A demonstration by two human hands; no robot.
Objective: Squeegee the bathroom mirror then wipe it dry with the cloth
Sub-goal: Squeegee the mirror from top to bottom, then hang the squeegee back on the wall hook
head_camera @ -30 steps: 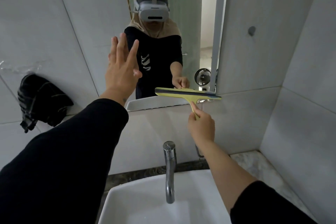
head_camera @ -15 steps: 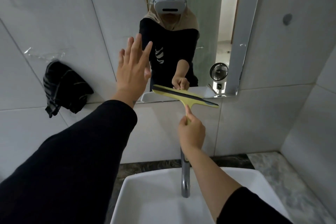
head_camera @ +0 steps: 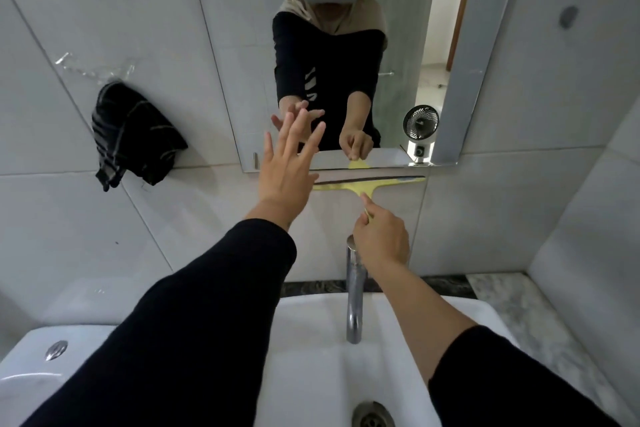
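Just below the mirror (head_camera: 346, 55), I see my right hand (head_camera: 381, 243) pinching the yellow squeegee (head_camera: 369, 184) by its handle, blade level against the tile under the mirror's bottom edge. My left hand (head_camera: 287, 170) is spread flat, holding nothing. The dark cloth (head_camera: 133, 137) hangs left of the mirror.

Tap (head_camera: 354, 291) rises below squeegee (head_camera: 369, 183); cloth (head_camera: 133, 135) well left; mirror (head_camera: 346, 55) face unobstructed above.
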